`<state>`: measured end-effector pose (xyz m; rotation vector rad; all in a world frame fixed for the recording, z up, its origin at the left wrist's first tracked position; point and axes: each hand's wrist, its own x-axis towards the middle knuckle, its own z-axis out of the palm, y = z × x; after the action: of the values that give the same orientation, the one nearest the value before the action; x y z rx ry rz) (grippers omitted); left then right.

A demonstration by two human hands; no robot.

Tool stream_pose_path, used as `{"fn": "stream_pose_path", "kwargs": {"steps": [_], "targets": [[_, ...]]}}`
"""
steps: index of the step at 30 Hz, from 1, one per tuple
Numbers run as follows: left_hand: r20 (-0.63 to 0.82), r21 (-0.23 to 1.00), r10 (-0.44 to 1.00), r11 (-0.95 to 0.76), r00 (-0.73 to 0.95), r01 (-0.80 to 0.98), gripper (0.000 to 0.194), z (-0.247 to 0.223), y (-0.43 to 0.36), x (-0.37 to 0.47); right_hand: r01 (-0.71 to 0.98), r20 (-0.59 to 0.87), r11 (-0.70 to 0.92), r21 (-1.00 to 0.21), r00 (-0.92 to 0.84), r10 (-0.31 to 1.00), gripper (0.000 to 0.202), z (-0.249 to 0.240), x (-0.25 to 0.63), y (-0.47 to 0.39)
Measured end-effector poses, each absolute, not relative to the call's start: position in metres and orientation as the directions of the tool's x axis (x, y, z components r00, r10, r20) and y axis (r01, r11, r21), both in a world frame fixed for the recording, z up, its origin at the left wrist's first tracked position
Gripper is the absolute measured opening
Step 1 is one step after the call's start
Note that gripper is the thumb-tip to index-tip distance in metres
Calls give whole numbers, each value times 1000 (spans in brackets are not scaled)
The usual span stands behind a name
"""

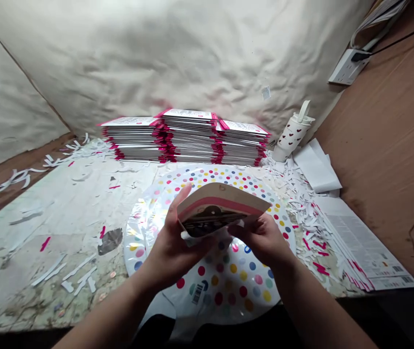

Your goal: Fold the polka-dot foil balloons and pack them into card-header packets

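Note:
Both of my hands hold a folded printed card (221,203) with a pink band, tilted flat just above the table. My left hand (173,245) grips its left end, thumb on top. My right hand (261,240) pinches its lower right edge. Under them lies a round polka-dot foil balloon (229,281), flat in clear wrapping. At the back stand three side-by-side stacks of similar pink-edged cards (187,138).
A white bottle with red hearts (291,135) stands at the back right beside folded white paper (316,167). Printed sheets (365,249) lie fanned at right. White and pink paper scraps (307,208) litter the worn tabletop. A power strip (348,65) sits on the brown board.

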<state>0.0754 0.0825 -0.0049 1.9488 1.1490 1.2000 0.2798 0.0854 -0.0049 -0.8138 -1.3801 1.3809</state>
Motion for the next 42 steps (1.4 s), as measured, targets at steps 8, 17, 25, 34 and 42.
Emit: {"fn": "stream_pose_path", "kwargs": {"steps": [8, 17, 25, 34, 42], "targets": [[-82, 994, 957, 98, 279, -42, 21, 4, 76, 71, -1, 108, 110, -994, -197, 974, 26, 7, 293, 110], [-420, 902, 880, 432, 222, -4, 36, -58, 61, 87, 656, 360, 563, -502, -433, 826, 18, -33, 260, 84], [-314, 949, 920, 297, 233, 105, 42, -53, 51, 97, 718, 382, 577, -389, -444, 810, 19, -43, 244, 68], [-413, 911, 871, 397, 267, 111, 40, -53, 50, 98, 673, 269, 535, -510, -466, 843, 16, -35, 259, 71], [-321, 947, 905, 306, 280, 97, 33, -42, 48, 105, 758, 277, 550, -350, -477, 834, 18, -35, 258, 68]]}}
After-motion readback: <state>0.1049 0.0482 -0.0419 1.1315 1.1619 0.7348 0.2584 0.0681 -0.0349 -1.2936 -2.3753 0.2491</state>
